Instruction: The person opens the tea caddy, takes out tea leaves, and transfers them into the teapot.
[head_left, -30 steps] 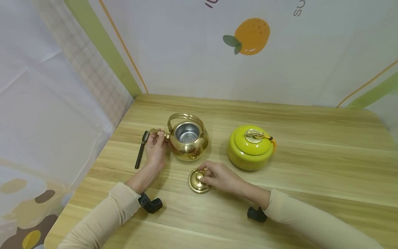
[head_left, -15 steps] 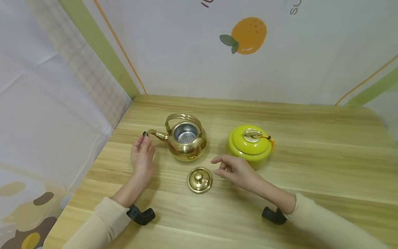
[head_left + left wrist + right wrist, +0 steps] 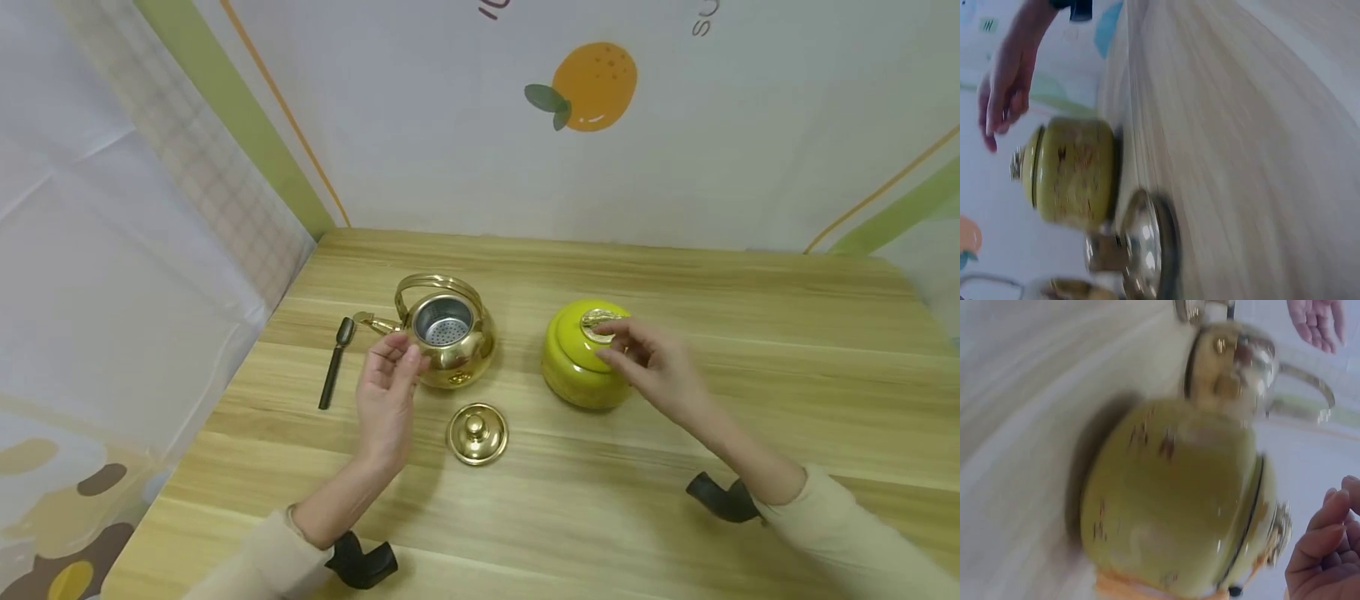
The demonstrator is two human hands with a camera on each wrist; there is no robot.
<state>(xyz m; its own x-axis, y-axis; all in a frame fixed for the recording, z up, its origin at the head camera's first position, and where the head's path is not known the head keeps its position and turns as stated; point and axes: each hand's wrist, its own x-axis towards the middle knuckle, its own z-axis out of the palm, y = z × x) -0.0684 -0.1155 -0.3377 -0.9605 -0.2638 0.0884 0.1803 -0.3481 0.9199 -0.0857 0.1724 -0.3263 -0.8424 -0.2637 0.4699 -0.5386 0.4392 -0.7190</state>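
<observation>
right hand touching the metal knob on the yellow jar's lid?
Apart. The left wrist view, though blurred, shows background between the right hand and the metal knob; the head view merely overlaps them.

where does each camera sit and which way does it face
Head: on the head, facing forward and down at the teapot, lid and jar; left hand, right hand and sleeves show.
Left wrist: on that wrist, facing the jar and lid; right hand shows.
Right wrist: on that wrist, facing the jar, teapot beyond; both hands partly show.
Wrist views share the jar.
</observation>
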